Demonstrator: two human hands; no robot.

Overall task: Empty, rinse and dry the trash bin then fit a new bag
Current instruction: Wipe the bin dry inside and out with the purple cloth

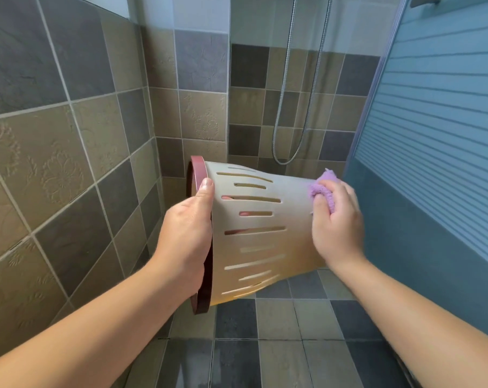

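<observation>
Two hands work the sideways slotted bin (262, 233): left hand (187, 233) grips its rim, right hand (336, 228) clutches a purple cloth (322, 189).

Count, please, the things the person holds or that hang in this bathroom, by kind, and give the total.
Trash bin, cream with a pink rim, held on its side by the left hand: 1
Purple cloth, gripped by the right hand: 1
Metal shower hose hanging on the wall: 1
Total: 3

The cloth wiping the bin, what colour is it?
Purple; the cloth shows in the head view.
</observation>
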